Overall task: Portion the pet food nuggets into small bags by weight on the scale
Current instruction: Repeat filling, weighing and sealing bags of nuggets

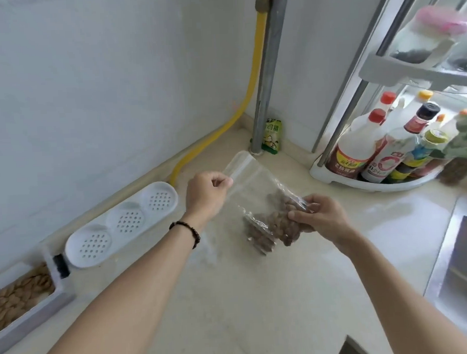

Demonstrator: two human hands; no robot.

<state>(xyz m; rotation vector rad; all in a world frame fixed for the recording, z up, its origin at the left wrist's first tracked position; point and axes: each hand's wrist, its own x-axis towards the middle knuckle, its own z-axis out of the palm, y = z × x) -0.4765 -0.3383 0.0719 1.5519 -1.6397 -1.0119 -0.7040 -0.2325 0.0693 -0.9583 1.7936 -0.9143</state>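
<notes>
We hold a clear bag [257, 191] above the counter [233, 298], brown nuggets [273, 226] heaped low inside. Our left hand [205, 194] pinches its top strip; our right hand [314, 216] grips the filled end. A white perforated tray [121, 223] and nugget box [25, 298] sit left, bottles [382, 150] right.

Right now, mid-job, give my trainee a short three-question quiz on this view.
1. True or false: the bag lies flat on the counter.
2. Which hand pinches the bag's top strip? A. left hand B. right hand
3. Fill in: the white tray has ___ perforated wells.

Key: 1. false, both hands hold it up, nuggets inside. 2. A. 3. three.
</notes>
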